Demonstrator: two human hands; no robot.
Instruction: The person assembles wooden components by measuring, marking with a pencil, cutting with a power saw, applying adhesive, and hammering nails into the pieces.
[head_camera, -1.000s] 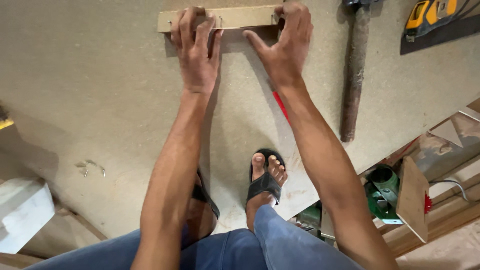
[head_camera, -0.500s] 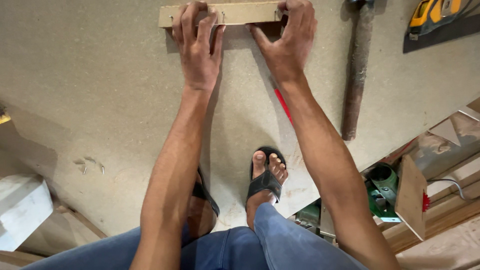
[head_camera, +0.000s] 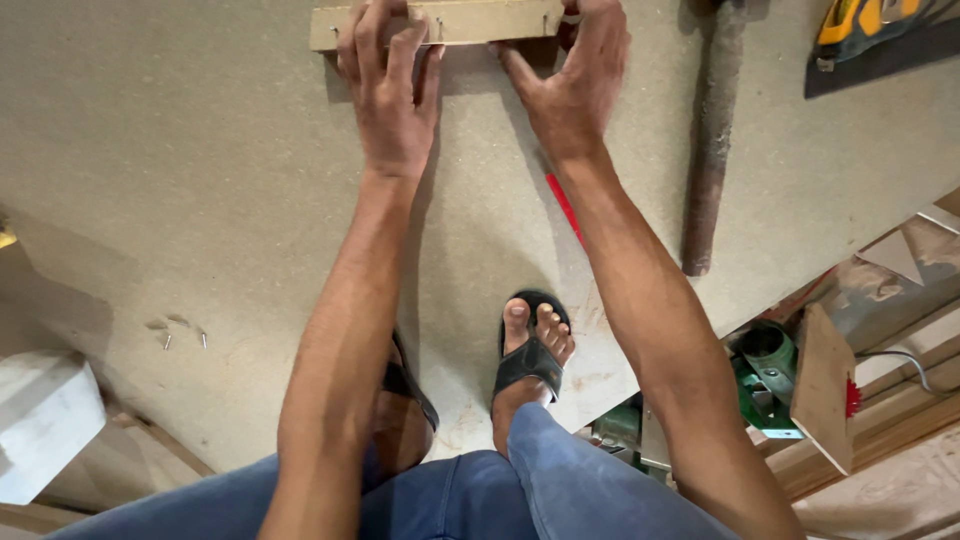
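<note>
Both hands on a pale wooden strip (head_camera: 440, 22) at the board's (head_camera: 200, 180) far edge — left hand (head_camera: 390, 90) fingers spread flat over it, right hand (head_camera: 575, 85) gripping its right end. Rusty hammer (head_camera: 710, 150) lies just right; yellow-black tool (head_camera: 865, 25) far right.

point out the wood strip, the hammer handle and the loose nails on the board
wood strip (head_camera: 480, 20), head view, on its bare face between the hands
hammer handle (head_camera: 708, 150), head view, mid-shaft
loose nails (head_camera: 185, 338), head view, between the small cluster's nails
</note>
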